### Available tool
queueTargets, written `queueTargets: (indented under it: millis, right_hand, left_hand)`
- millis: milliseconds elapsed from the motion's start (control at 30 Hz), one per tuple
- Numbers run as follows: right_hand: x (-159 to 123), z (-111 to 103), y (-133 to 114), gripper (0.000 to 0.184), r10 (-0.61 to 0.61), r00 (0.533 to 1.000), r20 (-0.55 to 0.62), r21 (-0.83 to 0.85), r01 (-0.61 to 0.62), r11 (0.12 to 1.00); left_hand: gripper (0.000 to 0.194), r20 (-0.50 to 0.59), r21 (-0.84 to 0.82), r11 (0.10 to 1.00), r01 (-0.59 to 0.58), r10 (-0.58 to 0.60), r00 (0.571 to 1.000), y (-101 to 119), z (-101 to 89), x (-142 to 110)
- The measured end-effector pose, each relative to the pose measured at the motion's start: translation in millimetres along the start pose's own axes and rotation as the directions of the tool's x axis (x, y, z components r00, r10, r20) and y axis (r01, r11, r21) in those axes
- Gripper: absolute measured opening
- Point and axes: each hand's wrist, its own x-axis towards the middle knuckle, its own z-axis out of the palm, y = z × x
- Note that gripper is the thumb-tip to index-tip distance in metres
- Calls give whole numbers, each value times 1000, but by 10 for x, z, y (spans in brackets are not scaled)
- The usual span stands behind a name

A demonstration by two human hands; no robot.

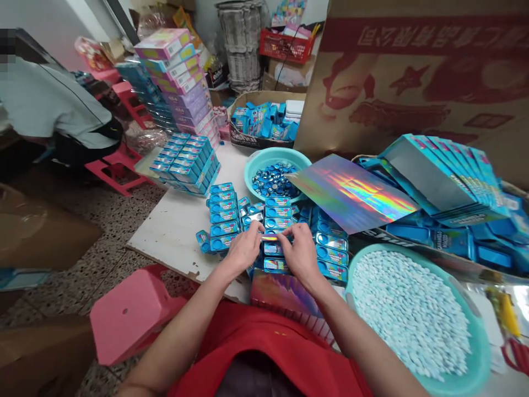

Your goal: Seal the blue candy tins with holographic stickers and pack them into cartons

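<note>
My left hand (245,246) and my right hand (301,255) meet over a middle column of small blue tins (276,264). Thumbs and forefingers pinch the two ends of a narrow, shiny rainbow-tinted strip (270,237), which spans the gap between them just above a tin. Left of my hands a row of blue tins (223,215) lies side by side, lids up. More tins (332,255) line up to the right of my right hand. The strip's exact kind is too small to make out.
Beyond the tins stands a turquoise basin (249,171) of small blue-silver pieces. Another basin (475,331) of pale candies sits at right. A holographic sheet (351,190) leans by a filled carton. Stacked boxes (182,105), a pink stool (130,314) and a seated person (61,105) are at left.
</note>
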Motion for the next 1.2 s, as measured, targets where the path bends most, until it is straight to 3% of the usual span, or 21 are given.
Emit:
queueTargets:
  millis: [233, 367, 467, 567, 667, 733, 833, 900, 967, 1033, 1100, 1133, 1200]
  right_hand:
    - [46, 133, 83, 10, 60, 998, -17, -100, -61, 993]
    - [46, 151, 175, 22, 124, 989, -83, 21, -123, 992]
    - [24, 142, 221, 25, 174, 981, -82, 97, -166, 981]
    - [33, 160, 219, 29, 191, 979, -76, 86, -184, 979]
    - [87, 187, 169, 27, 217, 975, -44, 50, -215, 975]
    - [102, 146, 118, 21, 226, 974, -24, 41, -225, 974]
    - [-17, -111, 78, 18, 125, 992, -17, 96, -123, 988]
    - [-220, -401, 130, 20, 21, 997, -80, 139, -10, 990]
    - [-491, -707, 274, 18, 18, 975, -221, 114, 7, 993]
    - [-770, -936, 497, 19, 153, 930, -333, 67, -139, 988]
    - [-1003, -1028, 746, 28, 316, 910, -267, 54, -314, 948]
    - [-1092, -1022, 859, 33, 377, 908, -182, 47, -375, 926]
    - [-1208, -946, 1027, 42, 442, 897, -7, 18, -442, 897]
  left_hand:
    - [28, 45, 148, 989, 29, -36, 998, 74, 107, 111]
    - [40, 25, 193, 976, 97, -104, 994, 123, 230, 147]
    - [38, -14, 84, 985, 153, -152, 988, 134, 300, 88]
    - [41, -103, -173, 978, 118, -137, 985, 120, 391, -9]
    - [47, -37, -330, 943, 27, -42, 998, 60, 467, -99]
    - [47, -20, -287, 958, 7, -13, 1000, 9, 458, -171]
    - [42, -239, -167, 986, -14, -26, 971, 9, 362, -337]
    - [31, -353, -167, 978, -122, 56, 934, 96, 310, -462]
    - [23, -283, -195, 921, -336, 275, 919, 241, 330, -545]
    - [23, -87, -223, 812, -540, 535, 840, 412, 438, -555]
    - [25, 90, -205, 742, -638, 663, 743, 574, 608, -505]
    - [26, 156, -164, 738, -654, 674, 722, 645, 698, -471]
    - [27, 251, -43, 763, -645, 633, 732, 769, 857, -414]
